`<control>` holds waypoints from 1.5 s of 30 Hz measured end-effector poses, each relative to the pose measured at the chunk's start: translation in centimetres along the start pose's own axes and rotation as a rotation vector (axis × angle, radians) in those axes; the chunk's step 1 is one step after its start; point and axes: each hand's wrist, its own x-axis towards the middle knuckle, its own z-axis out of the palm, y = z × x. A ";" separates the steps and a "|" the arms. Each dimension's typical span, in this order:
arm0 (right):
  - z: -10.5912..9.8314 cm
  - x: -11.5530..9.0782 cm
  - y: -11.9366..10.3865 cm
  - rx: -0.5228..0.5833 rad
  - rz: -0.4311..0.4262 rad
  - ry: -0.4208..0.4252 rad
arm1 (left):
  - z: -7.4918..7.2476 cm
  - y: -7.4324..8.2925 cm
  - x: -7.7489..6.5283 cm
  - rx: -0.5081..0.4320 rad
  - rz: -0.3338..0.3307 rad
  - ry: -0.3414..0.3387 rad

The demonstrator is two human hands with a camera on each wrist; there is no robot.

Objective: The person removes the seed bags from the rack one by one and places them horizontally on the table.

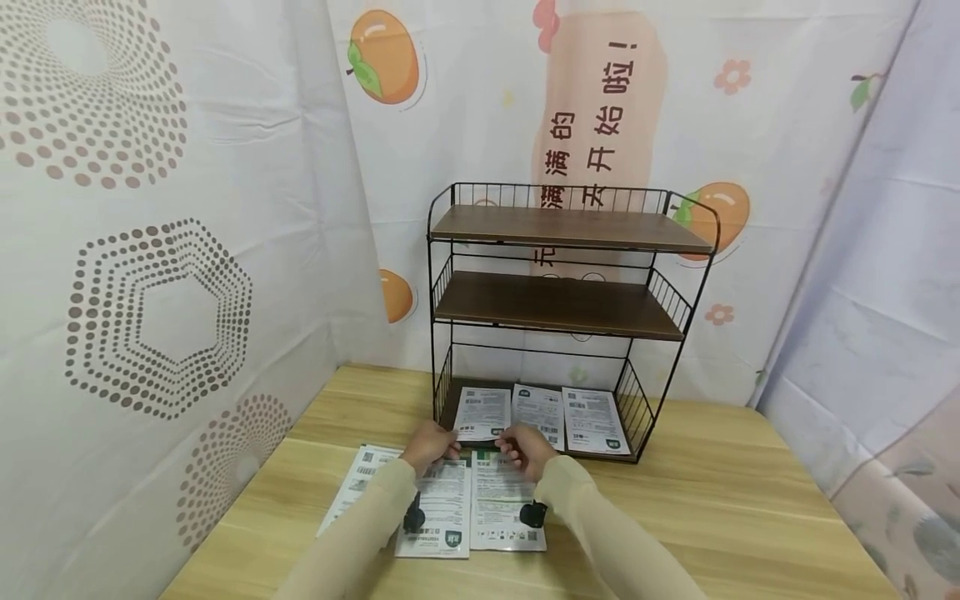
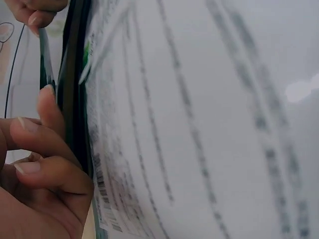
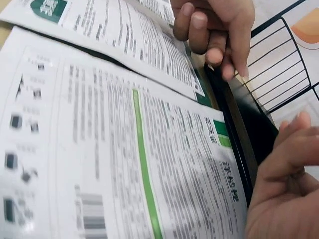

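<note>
At the bottom shelf's left front, a flat white printed packet (image 1: pixel 482 414) lies with its front edge between both hands. My left hand (image 1: pixel 430 446) pinches its near left corner; in the left wrist view the left fingers (image 2: pixel 50 167) are bent, one tip against the packet's edge. My right hand (image 1: pixel 527 448) pinches the near right corner with curled fingers, seen also as the right hand (image 3: pixel 289 184) in the right wrist view. Two similar packets, a middle packet (image 1: pixel 538 414) and a right packet (image 1: pixel 596 421), lie beside it on the shelf.
A black wire rack with brown boards, including a top board (image 1: pixel 570 227) and middle board (image 1: pixel 558 302), stands on the wooden table (image 1: pixel 720 517). Below my forearms lie more packets: a green-striped packet (image 1: pixel 506 508), a white packet (image 1: pixel 435 533) and others at left (image 1: pixel 348 492).
</note>
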 end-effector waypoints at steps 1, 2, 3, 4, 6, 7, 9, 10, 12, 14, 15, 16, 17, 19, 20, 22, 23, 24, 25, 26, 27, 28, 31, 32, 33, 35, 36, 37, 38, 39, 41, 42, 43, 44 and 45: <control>-0.1 0.1 0.0 -0.010 0.002 -0.007 | 0.0 0.0 0.0 0.000 0.005 -0.004; -0.2 0.1 0.0 -0.023 0.004 -0.013 | 0.0 0.1 -0.1 -0.008 0.000 -0.008; -0.3 0.1 0.1 -0.040 0.007 -0.018 | 0.0 0.1 -0.1 -0.007 0.003 -0.013; -0.3 0.2 0.1 -0.054 0.009 -0.022 | 0.1 0.2 -0.1 -0.006 0.002 -0.018; -0.4 0.1 0.2 -0.085 0.009 -0.026 | 0.1 0.2 -0.2 -0.003 0.009 -0.033; -0.4 0.1 0.2 -0.102 0.010 -0.028 | 0.1 0.3 -0.3 -0.002 0.012 -0.040; -0.5 0.0 0.3 -0.136 0.004 -0.037 | 0.1 0.3 -0.3 -0.009 0.010 -0.056; -0.5 0.0 0.3 -0.148 0.000 -0.043 | 0.1 0.4 -0.3 -0.016 0.009 -0.063; -0.6 0.0 0.4 -0.163 -0.004 -0.056 | 0.0 0.3 -0.3 -0.031 0.005 -0.075; -0.8 -0.1 0.4 -0.174 -0.009 -0.069 | -0.2 0.3 -0.3 -0.046 -0.001 -0.084; -0.8 -0.1 0.4 -0.178 -0.013 -0.076 | -0.3 0.3 -0.2 -0.053 -0.005 -0.087; -0.9 -0.1 0.5 -0.185 -0.018 -0.080 | -0.3 0.2 -0.2 -0.056 -0.006 -0.091; -1.0 -0.1 0.6 -0.193 -0.022 -0.085 | -0.3 0.2 -0.2 -0.057 -0.006 -0.095; -1.2 -0.2 0.6 -0.212 -0.030 -0.086 | -0.3 0.1 -0.1 -0.063 0.001 -0.104; -1.3 -0.2 0.6 -0.220 -0.034 -0.083 | -0.2 0.1 -0.1 -0.065 0.008 -0.108; -1.4 -0.3 0.7 -0.237 -0.044 -0.074 | -0.2 0.1 -0.1 -0.077 0.017 -0.115; -1.4 -0.3 0.7 -0.245 -0.050 -0.068 | -0.1 0.1 -0.1 -0.084 0.024 -0.117; -1.5 -0.3 0.7 -0.254 -0.055 -0.058 | -0.1 0.1 -0.2 -0.090 0.031 -0.116; -1.5 -0.4 0.7 -0.264 -0.064 -0.048 | -0.1 0.2 -0.2 -0.099 0.034 -0.115; -1.6 -0.4 0.7 -0.274 -0.071 -0.040 | 0.0 0.2 -0.4 -0.104 0.042 -0.113; -1.6 -0.4 0.7 -0.284 -0.079 -0.034 | 0.0 0.3 -0.5 -0.108 0.046 -0.112; -1.7 -0.4 0.6 -0.294 -0.086 -0.030 | 0.0 0.3 -0.6 -0.105 0.058 -0.109; -2.0 -0.4 0.7 -0.316 -0.107 -0.035 | 0.2 0.3 -0.9 -0.098 0.087 -0.107; -2.1 -0.4 0.7 -0.318 -0.113 -0.038 | 0.2 0.3 -1.0 -0.092 0.092 -0.107; -2.2 -0.5 0.8 -0.317 -0.117 -0.040 | 0.3 0.3 -1.0 -0.086 0.096 -0.108; -2.4 -0.6 0.9 -0.314 -0.122 -0.039 | 0.4 0.3 -1.1 -0.074 0.100 -0.111; -2.5 -0.7 0.9 -0.311 -0.123 -0.037 | 0.4 0.4 -1.2 -0.066 0.096 -0.110; -2.5 -0.8 0.9 -0.306 -0.123 -0.034 | 0.4 0.4 -1.3 -0.059 0.093 -0.108; -2.5 -1.0 0.9 -0.304 -0.125 -0.034 | 0.4 0.4 -1.4 -0.050 0.093 -0.108; -2.6 -1.1 0.9 -0.304 -0.126 -0.035 | 0.4 0.5 -1.5 -0.044 0.092 -0.107; -2.7 -1.3 0.9 -0.299 -0.129 -0.041 | 0.5 0.4 -1.7 -0.034 0.092 -0.105; -2.8 -1.4 0.9 -0.300 -0.133 -0.046 | 0.5 0.3 -1.7 -0.028 0.097 -0.105; -2.9 -1.5 0.9 -0.296 -0.136 -0.050 | 0.5 0.2 -1.7 -0.027 0.102 -0.107; -3.0 -1.5 1.0 -0.299 -0.141 -0.054 | 0.6 0.1 -1.7 -0.024 0.106 -0.110; -3.1 -1.6 1.0 -0.298 -0.142 -0.057 | 0.6 0.1 -1.8 -0.025 0.111 -0.113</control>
